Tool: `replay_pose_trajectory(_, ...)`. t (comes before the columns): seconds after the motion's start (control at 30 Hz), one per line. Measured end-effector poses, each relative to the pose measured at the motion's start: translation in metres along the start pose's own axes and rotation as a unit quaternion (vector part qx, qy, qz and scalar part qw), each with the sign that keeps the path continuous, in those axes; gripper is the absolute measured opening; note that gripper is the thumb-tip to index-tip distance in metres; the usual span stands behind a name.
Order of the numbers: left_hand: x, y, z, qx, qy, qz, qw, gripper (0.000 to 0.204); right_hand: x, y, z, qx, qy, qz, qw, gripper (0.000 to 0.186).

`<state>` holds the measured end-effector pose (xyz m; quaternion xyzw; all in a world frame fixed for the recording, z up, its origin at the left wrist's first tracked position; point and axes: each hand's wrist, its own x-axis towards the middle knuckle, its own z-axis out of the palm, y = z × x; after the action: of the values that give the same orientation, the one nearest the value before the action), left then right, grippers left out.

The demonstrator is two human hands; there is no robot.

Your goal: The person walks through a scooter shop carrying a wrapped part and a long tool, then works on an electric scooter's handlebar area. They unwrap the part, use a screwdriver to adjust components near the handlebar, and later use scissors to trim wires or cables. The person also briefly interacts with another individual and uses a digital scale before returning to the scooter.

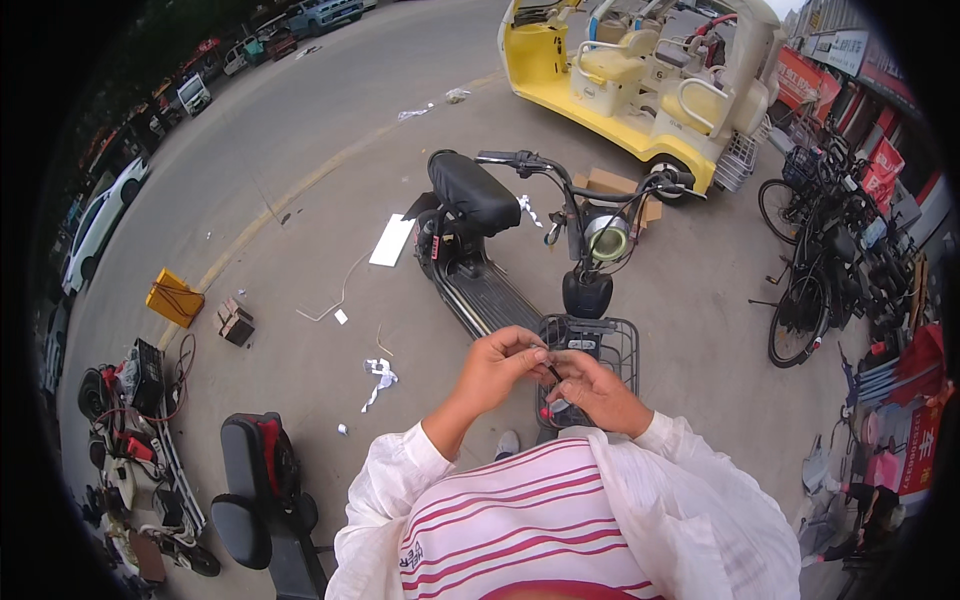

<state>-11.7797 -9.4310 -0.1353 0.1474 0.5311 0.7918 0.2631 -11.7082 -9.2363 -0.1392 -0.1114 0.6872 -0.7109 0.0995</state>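
Note:
My left hand (503,366) and my right hand (596,391) meet in front of my body, fingers closed in pinches. Between their fingertips is a small, thin, dark piece (552,373), too small to tell its kind. Both hands are above the front wire basket (626,352) of an electric scooter, which hides partly behind them. Beyond stand the scooter's handlebar (565,180), round headlight (607,240), black seat (473,192) and ribbed footboard (490,295).
A yellow three-wheeler (640,85) stands beyond the scooter, with a cardboard box (610,183) near it. Parked bicycles (810,270) line the right. A dismantled scooter (135,440) and a black seat (243,500) lie left. White scraps (378,378) and a yellow board (174,297) are on the ground.

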Motion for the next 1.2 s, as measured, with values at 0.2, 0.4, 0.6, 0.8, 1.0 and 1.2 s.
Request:
replay_pose_trajectory(0.2, 0.095, 0.044, -0.041, 0.122, -0.086, 0.031, 0.988, 0.017, 0.083, -0.018, 0.007, -0.031, 0.161, -0.021, 0.986, 0.040)
replay_pose_trajectory(0.4, 0.183, 0.063, -0.083, 0.227, -0.230, 0.063, 0.944, 0.018, 0.134, -0.010, -0.007, 0.010, 0.273, 0.008, 0.962, 0.041)
replay_pose_trajectory(0.6, 0.250, 0.093, -0.133, 0.291, -0.331, 0.065, 0.895, 0.013, 0.207, -0.028, 0.007, -0.191, 0.394, 0.071, 0.896, 0.050)
replay_pose_trajectory(0.8, 0.300, 0.125, -0.179, 0.318, -0.422, 0.085, 0.845, 0.013, 0.292, -0.017, 0.033, -0.319, 0.503, -0.042, 0.802, 0.034)
replay_pose_trajectory(1.0, 0.322, 0.093, -0.198, 0.284, -0.433, 0.058, 0.853, 0.014, 0.305, -0.003, 0.047, -0.305, 0.572, 0.058, 0.759, 0.019)
replay_pose_trajectory(1.2, 0.350, 0.092, -0.203, 0.277, -0.452, 0.057, 0.846, 0.012, 0.323, -0.005, 0.038, -0.261, 0.616, 0.099, 0.737, 0.016)
